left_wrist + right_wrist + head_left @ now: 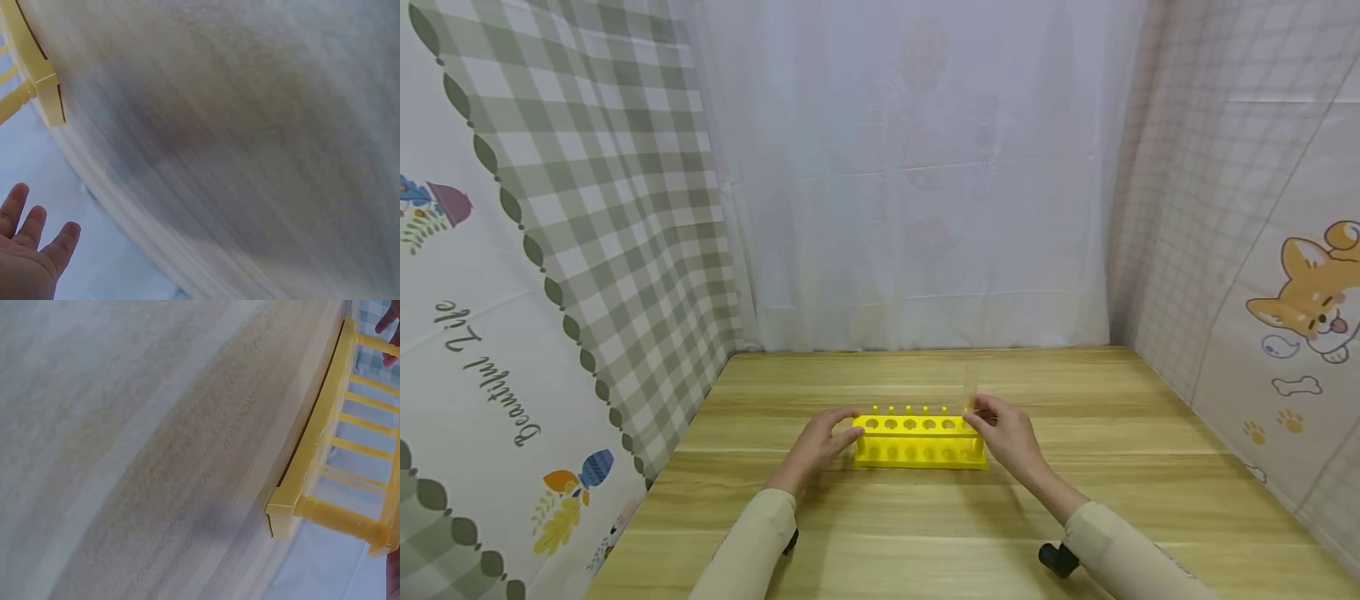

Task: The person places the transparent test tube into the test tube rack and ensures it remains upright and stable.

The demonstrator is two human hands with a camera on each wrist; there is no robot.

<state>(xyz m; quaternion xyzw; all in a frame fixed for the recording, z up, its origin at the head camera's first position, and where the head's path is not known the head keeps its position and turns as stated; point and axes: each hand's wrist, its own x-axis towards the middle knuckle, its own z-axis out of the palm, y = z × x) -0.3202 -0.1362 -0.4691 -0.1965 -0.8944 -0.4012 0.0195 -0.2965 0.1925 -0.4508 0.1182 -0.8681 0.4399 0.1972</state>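
Observation:
A yellow test tube rack (910, 427) stands on the table, with a row of round holes in its top plate and a row of short pegs behind. At its left end my left hand (820, 442) holds the top plate between thumb and forefinger; the other fingers (61, 247) spread loosely in the left wrist view. My right hand (1009, 433) is at the right end, thumb and fingertips pinching a clear test tube (972, 382). The tube rises upright above the rack's rightmost hole. In the right wrist view, the rack's base (319, 431) and posts show, but the right fingers are mostly hidden.
The wood-grain table (880, 533) extends around the rack. A white curtain (917, 208) hangs behind its far edge, with a green checked cloth (602, 150) on the left and a patterned cloth (1210, 250) on the right. Black wrist gear (1058, 560) shows under the right sleeve.

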